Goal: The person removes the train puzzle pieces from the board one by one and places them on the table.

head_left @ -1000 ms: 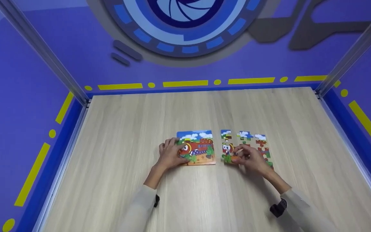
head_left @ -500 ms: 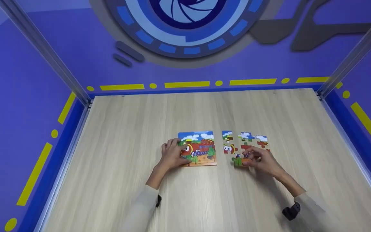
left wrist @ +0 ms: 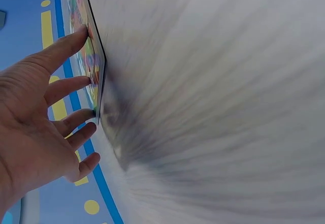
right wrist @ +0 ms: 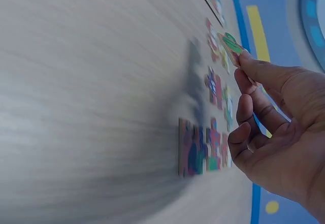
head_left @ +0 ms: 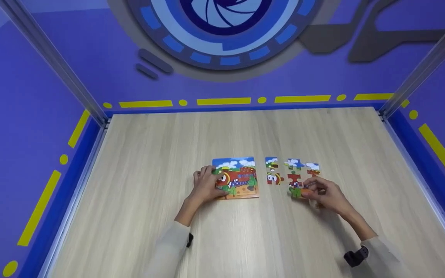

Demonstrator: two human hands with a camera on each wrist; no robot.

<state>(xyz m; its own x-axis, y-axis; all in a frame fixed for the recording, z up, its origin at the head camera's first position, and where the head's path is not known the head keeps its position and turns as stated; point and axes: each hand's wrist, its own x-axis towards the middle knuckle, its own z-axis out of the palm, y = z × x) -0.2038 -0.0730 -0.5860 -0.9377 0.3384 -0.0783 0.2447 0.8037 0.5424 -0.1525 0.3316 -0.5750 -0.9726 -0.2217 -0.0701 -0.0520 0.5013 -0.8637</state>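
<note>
My left hand (head_left: pixel 206 185) rests its fingertips and thumb on the left part of a square jigsaw board (head_left: pixel 245 190) with a red train picture. In the left wrist view, fairly straight fingers touch the face of the board (left wrist: pixel 95 56). To the right, my right hand (head_left: pixel 331 197) pinches a puzzle piece (head_left: pixel 296 192) between thumb and fingers. The right wrist view shows this green-and-orange piece (right wrist: pixel 232 44) tilted and raised off the table. Loose pieces lie around it, among them a train-face piece (head_left: pixel 272 178) and a cloud piece (head_left: pixel 294 163). My right hand partly hides others.
Wood-grain table (head_left: pixel 160 146) lies beneath everything. Patterned blue panels (head_left: pixel 222 88) stand at the back and sides, with metal posts at the corners. More loose pieces (right wrist: pixel 191 150) sit close beneath my right hand.
My right hand has lifted the green-and-orange piece from the lower left of the loose pieces and carried it right. My left hand stays on the board.
</note>
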